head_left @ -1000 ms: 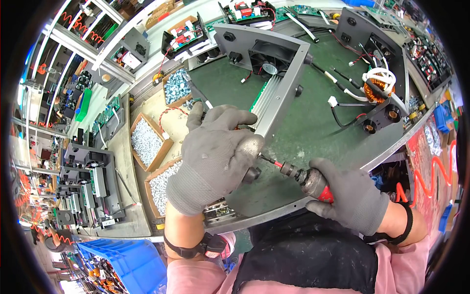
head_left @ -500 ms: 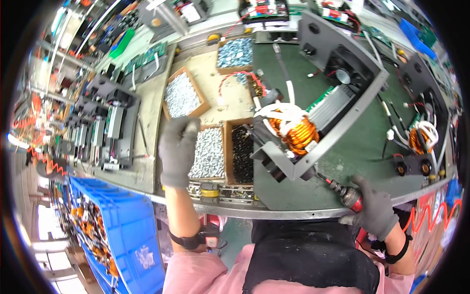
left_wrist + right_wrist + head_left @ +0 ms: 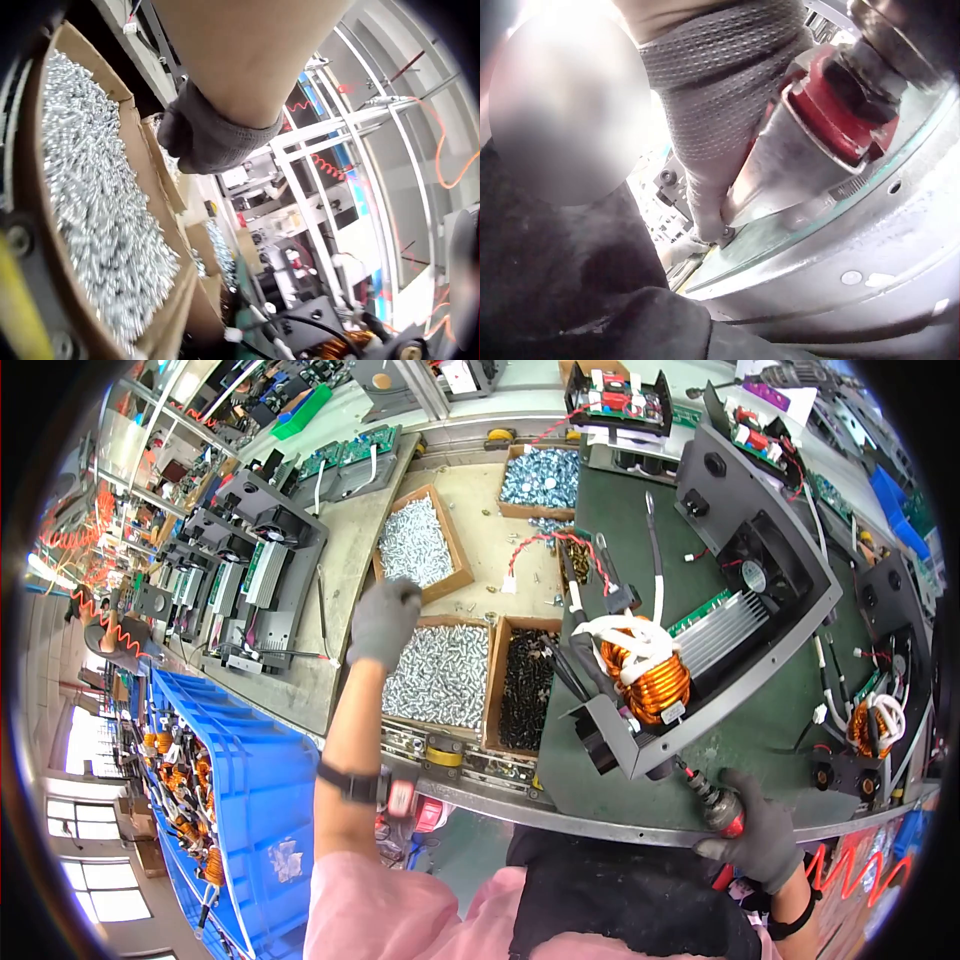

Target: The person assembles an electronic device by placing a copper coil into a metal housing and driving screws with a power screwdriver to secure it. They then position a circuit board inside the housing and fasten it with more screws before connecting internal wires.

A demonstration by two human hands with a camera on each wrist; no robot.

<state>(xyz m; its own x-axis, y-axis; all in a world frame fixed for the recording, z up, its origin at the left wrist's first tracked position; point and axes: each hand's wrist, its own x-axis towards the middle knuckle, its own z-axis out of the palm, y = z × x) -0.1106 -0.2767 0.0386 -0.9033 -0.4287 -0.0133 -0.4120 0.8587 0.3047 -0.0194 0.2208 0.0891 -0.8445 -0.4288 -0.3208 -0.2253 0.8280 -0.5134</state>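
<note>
Beside the screw box (image 3: 450, 583): left hand (image 3: 384, 622), fingers bent; cannot tell whether it holds anything.
Driver (image 3: 722, 812): in the right hand's (image 3: 768, 838) curled grip, tip near the case (image 3: 738, 503).
Case: on the green surface (image 3: 612, 802), coil (image 3: 652, 682) inside.

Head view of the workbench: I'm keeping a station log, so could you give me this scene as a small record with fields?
left hand: gloved left hand, beside silver screws; any held item unclear
right hand: gloved right hand, gripping a red power driver
driver bit: toward the near corner of the gray casing; contact unclear
on casing: fan, finned heat sink, copper coil
other screws: black screws, bluish screws
left of bench: blue bin holding copper-wound parts
</note>
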